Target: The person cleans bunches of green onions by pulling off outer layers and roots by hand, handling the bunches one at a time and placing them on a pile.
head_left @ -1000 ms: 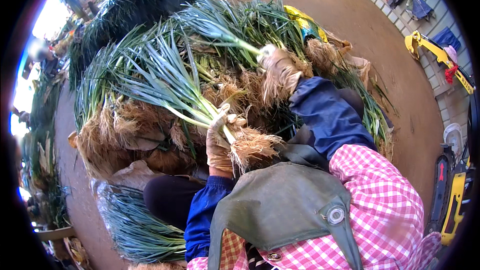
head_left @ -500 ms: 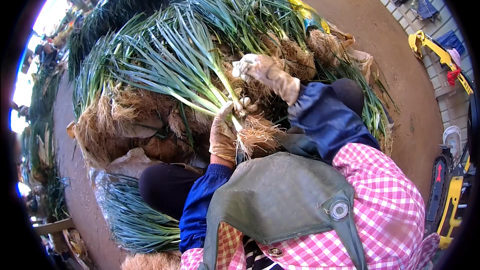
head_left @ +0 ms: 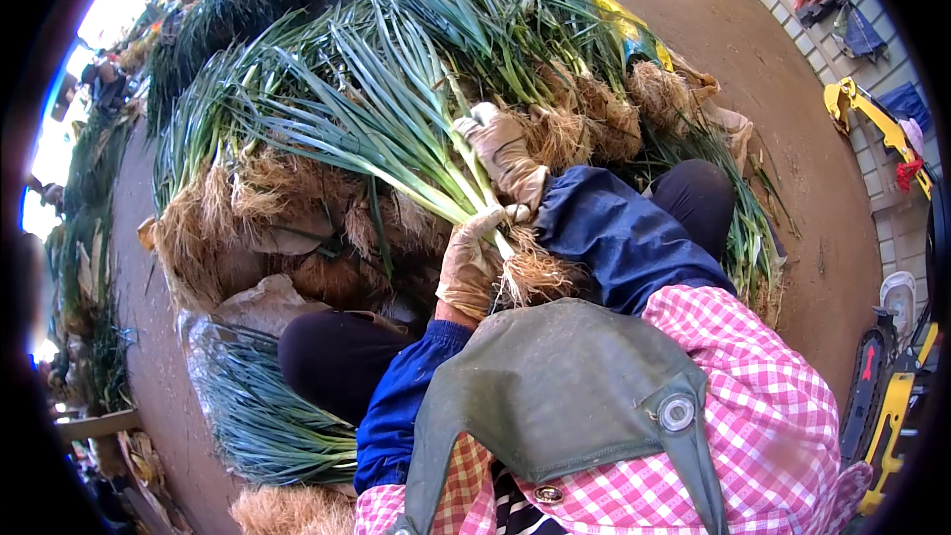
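Left hand grips green onions while right hand touches their stalks, grip uncertain (black track bears red arrow)

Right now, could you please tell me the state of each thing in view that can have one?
Held plants: bunched, roots attached
Left hand: closed on held plants
Right hand: curled, grip unclear
Heaped plants: piled, roots showing
Lower-left bunch: lying down

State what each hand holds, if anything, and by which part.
Left hand: green onions, by the stems just above the roots. Right hand: at the stems; its hold cannot be told.
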Available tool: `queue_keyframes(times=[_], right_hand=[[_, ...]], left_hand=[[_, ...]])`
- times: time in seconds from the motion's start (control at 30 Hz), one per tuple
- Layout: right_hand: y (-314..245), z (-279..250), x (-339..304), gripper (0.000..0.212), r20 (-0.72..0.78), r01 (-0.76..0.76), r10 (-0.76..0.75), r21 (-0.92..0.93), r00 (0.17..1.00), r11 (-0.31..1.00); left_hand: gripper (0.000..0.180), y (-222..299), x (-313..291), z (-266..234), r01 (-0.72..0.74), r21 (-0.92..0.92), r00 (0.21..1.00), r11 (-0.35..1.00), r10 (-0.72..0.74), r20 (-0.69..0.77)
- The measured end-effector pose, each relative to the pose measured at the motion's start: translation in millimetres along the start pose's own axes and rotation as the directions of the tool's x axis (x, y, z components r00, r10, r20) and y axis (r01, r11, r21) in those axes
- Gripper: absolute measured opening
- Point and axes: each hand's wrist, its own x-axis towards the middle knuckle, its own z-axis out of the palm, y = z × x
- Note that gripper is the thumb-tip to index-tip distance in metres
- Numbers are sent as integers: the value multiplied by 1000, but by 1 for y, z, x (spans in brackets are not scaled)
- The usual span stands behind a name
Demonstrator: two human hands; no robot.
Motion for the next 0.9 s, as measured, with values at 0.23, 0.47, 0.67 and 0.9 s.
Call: queue_keyframes(times=[0.23, 0.47, 0.67, 0.9], right_hand=[[-56, -75, -65, 30, 431, -390, 77, 706, 899, 591], [-30, -89, -89, 24, 501, -457, 43, 747, 864, 483], [-44, -92, -108, 22, 508, -469, 70, 722, 858, 509], [-61, -159, -101, 24, 518, -444, 46, 679, 854, 585]], left_hand=[[24, 13, 5, -13, -91, -28, 996, 995, 91, -9], [27, 10, 7, -4, 35, -159, 990, 987, -12, 143], [33, 8, 7, -8, -104, 23, 991, 994, 101, 89], [36, 18, -10, 16, -92, 76, 984, 993, 78, 161]])
